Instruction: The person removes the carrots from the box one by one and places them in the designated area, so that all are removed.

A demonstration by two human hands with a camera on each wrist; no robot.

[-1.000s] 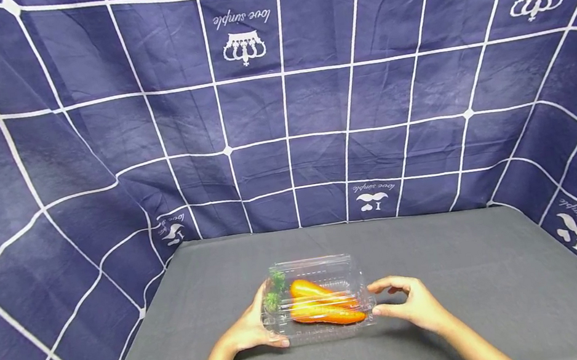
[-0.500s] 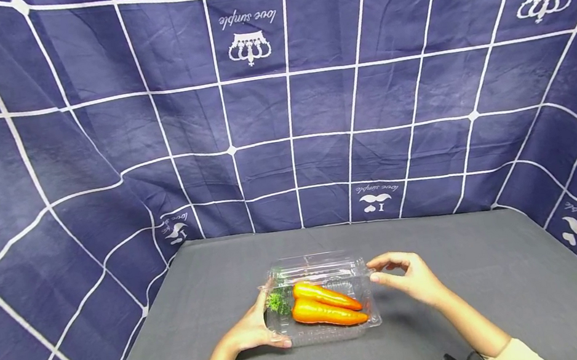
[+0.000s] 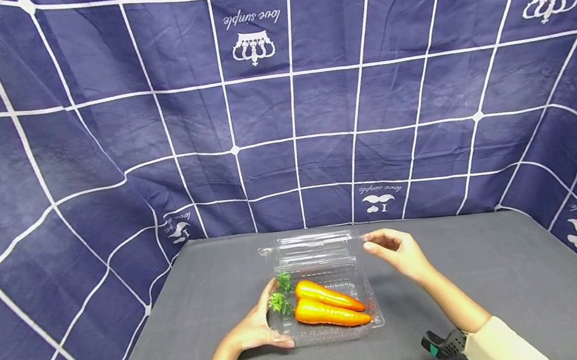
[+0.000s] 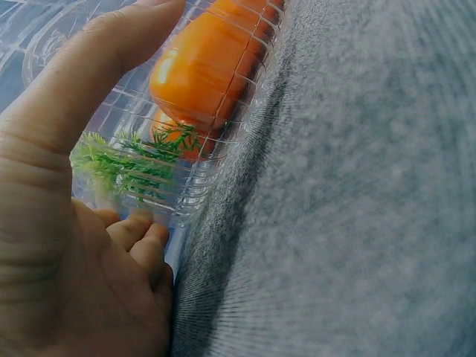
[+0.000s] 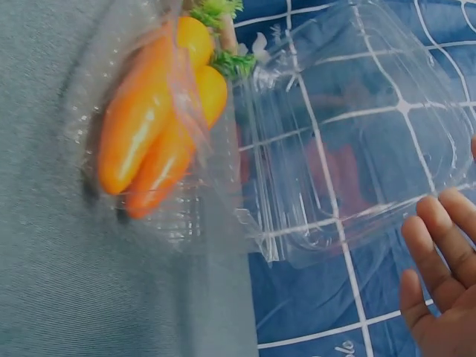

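Note:
A clear plastic clamshell container (image 3: 340, 335) stands on the grey table with its hinged lid (image 3: 314, 241) raised at the back. Inside lie two orange carrots (image 3: 331, 313) side by side, their green tops (image 3: 280, 302) toward the left end. My left hand (image 3: 255, 328) grips that left end, thumb at the front and fingers round the back; in the left wrist view the thumb (image 4: 82, 89) lies along the ribbed wall. At the lid's right front corner, my right hand (image 3: 406, 255) pinches the edge between thumb and index finger. Its other fingers (image 5: 439, 253) hang free of the lid.
Grey cloth (image 3: 476, 276) covers the table around the container. A blue curtain (image 3: 322, 106) with white grid lines hangs behind the table and along both sides. Black bands (image 3: 444, 343) sit on both wrists.
The lid has swung up and back from over the carrots, with my right hand moving up and away along with it. My left hand stays on the container's left end.

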